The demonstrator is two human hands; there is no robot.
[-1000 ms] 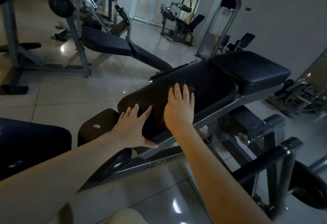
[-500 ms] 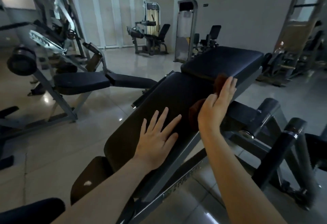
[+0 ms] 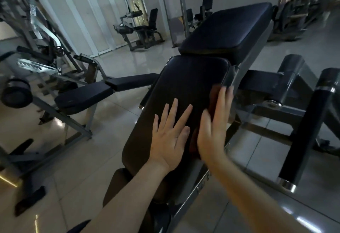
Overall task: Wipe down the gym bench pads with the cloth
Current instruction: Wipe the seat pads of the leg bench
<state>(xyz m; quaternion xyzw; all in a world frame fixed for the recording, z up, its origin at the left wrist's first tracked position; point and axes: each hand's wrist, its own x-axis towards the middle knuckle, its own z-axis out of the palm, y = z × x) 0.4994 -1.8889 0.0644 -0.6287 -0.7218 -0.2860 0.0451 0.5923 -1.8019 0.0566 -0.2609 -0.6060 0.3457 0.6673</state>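
A long black bench pad point(image 3: 185, 85) runs away from me, with a second black pad point(image 3: 228, 30) beyond its far end. My left hand point(image 3: 171, 137) lies flat on the near pad, fingers spread and straight. My right hand point(image 3: 213, 127), blurred by motion, presses a dark reddish-brown cloth point(image 3: 214, 94) against the pad's right edge with straight fingers. Most of the cloth is hidden under that hand; only a strip shows by the fingertips and another by the palm.
The bench's metal frame point(image 3: 244, 70) and black padded rollers point(image 3: 301, 140) stand to the right. Another bench point(image 3: 82, 94) with a grey frame sits on the left. More gym machines point(image 3: 139, 24) stand at the back on the glossy tiled floor point(image 3: 73, 168).
My right hand has slid the cloth back toward me along the pad's right edge, after reaching its far end. My left hand stays flat on the pad. My view has shifted.
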